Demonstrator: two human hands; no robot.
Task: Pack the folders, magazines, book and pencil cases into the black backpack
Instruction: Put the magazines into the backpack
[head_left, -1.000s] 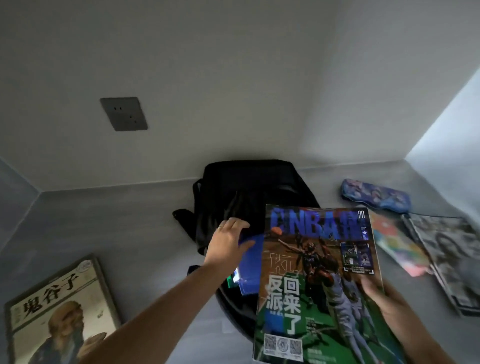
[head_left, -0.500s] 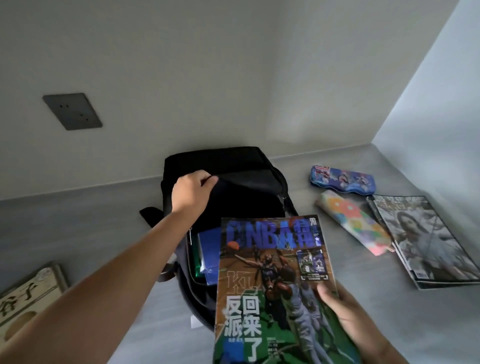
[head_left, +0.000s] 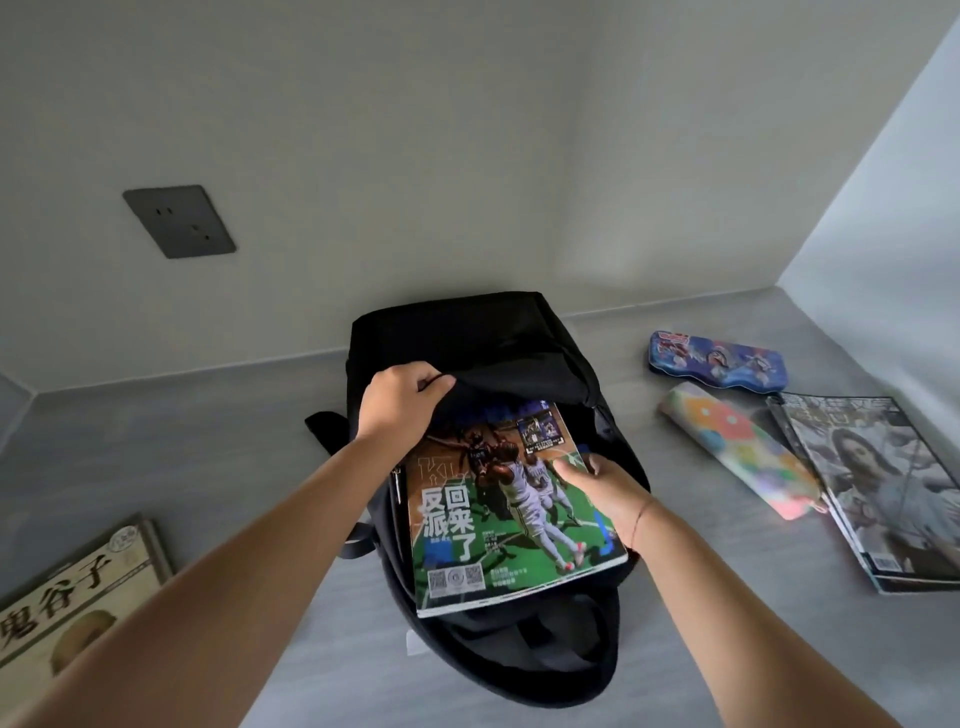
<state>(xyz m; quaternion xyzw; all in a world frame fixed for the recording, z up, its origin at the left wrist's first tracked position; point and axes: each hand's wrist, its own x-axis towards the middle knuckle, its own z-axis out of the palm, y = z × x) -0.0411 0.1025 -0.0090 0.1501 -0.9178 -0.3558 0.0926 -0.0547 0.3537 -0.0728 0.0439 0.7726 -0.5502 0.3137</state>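
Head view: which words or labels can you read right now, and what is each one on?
"反派回来了": white characters on the basketball magazine partly in the backpack; its title is hidden under the flap, small print and codes unreadable.
"鬼谷子": cover of the book, bottom left.
Stacked magazines on the right: title too blurred.
Blue pencil case: logo too blurred.
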